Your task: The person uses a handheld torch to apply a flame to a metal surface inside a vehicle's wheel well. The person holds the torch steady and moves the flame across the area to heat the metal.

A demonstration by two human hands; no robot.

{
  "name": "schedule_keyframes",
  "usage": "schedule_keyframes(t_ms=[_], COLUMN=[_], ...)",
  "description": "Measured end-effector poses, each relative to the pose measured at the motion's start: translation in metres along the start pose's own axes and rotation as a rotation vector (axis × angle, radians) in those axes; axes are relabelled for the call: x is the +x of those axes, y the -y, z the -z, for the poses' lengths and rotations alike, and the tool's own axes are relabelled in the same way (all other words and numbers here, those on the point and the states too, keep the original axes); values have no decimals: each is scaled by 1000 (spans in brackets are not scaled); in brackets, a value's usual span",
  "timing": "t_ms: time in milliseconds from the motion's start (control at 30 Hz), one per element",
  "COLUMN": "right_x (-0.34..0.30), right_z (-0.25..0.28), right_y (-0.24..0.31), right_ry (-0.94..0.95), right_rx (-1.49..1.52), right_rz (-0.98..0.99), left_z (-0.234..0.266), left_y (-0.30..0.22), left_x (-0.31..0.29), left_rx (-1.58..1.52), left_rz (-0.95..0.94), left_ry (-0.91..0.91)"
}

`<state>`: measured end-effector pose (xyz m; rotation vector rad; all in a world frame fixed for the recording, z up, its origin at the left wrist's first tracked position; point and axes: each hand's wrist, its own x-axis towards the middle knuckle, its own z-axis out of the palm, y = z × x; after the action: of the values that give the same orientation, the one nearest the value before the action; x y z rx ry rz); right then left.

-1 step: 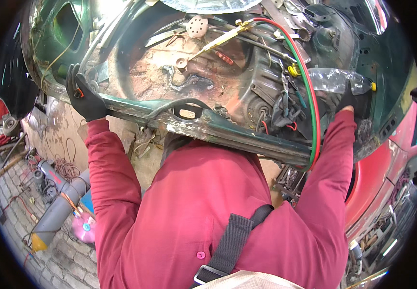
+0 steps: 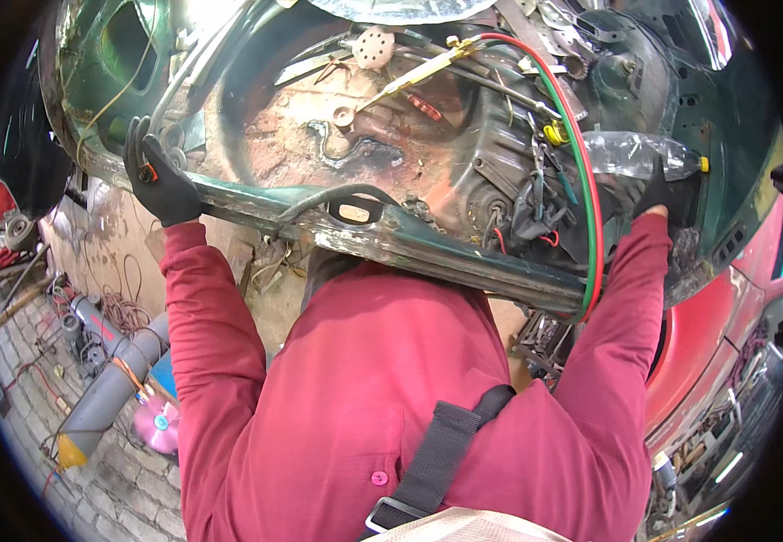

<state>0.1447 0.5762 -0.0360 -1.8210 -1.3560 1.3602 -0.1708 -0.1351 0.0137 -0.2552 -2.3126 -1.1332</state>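
My left hand, in a black glove with a small orange-red mark, rests at the left end of the front sill of a green car body. Its fingers stretch upward and hold nothing. On the right, my gloved right hand lies inside the body, just below a clear plastic bottle with a yellow cap. One finger points up toward the bottle; the others blend into the dark surface, and I cannot tell if they touch it. Red and green hoses loop over the sill beside my right forearm.
A brass-coloured torch, a perforated disc, a red-handled tool and pliers lie on the rusty car floor. Below left, a grey cylinder lies on the paving. A red car stands at the right.
Both hands keep their places and poses. The whole view has shifted very slightly.
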Motion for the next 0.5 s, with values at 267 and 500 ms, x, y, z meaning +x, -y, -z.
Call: schedule_keyframes(t_ms=[267,500], right_x=[-80,-153], right_z=[-37,-223], right_y=[21,27], right_ry=[-190,653], right_rx=[-473,-727], right_rz=[1015,1387], left_z=[-4,-7], left_y=[-3,4], left_x=[0,3], left_rx=[-30,-47], left_rz=[1,-18], left_ry=[-49,-20])
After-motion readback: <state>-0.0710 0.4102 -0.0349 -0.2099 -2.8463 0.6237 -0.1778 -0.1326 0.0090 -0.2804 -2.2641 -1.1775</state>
